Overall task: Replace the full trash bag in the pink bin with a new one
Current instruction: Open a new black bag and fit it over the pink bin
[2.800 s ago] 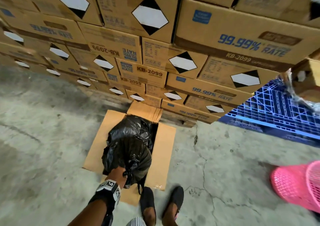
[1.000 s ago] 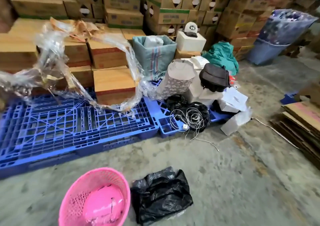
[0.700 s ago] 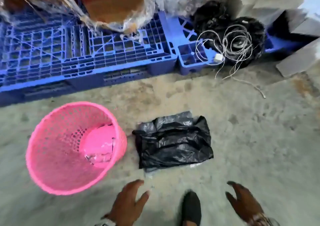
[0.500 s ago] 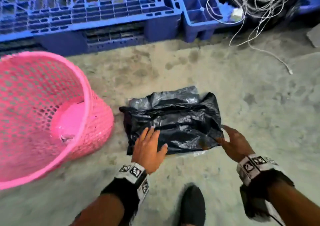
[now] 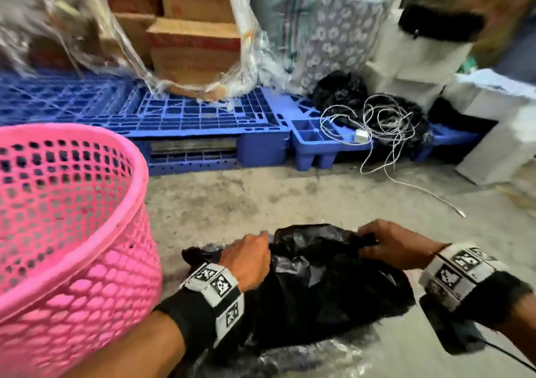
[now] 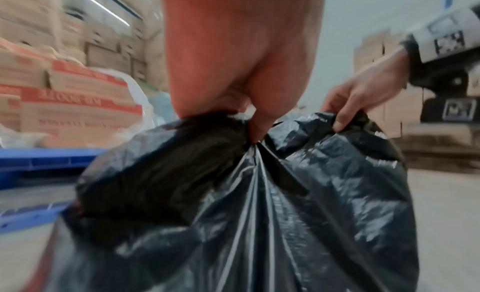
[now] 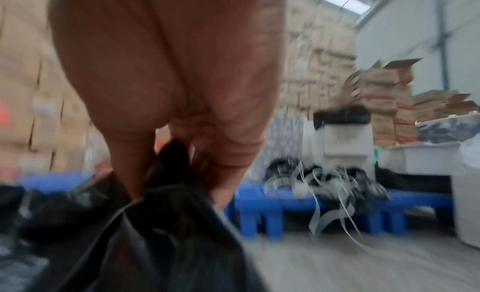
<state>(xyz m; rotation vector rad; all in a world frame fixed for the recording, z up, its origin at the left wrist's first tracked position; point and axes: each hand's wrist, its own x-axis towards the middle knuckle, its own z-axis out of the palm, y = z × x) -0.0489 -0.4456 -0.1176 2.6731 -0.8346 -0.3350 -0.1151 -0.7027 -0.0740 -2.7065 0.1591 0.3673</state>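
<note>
A new black trash bag (image 5: pixel 319 285) hangs crumpled just above the concrete floor, held between both hands. My left hand (image 5: pixel 249 258) grips its left top edge, the fingers bunching the plastic (image 6: pixel 254 136). My right hand (image 5: pixel 397 247) pinches the right top edge (image 7: pixel 168 165); it also shows in the left wrist view (image 6: pixel 363 95). The pink mesh bin (image 5: pixel 66 232) stands upright at the left, close to my left arm, and no bag shows inside it.
Blue plastic pallets (image 5: pixel 203 122) lie behind, carrying cardboard boxes (image 5: pixel 194 47) wrapped in torn clear film. A tangle of white cable (image 5: pixel 385 128) and black bags sit on the pallet at right, beside white boxes (image 5: pixel 493 134). Clear plastic wrap (image 5: pixel 304 354) lies under the bag.
Both hands reached down to the folded black bag on the floor, took hold of it and lifted it. The view has tilted up, so the bin now looks nearer.
</note>
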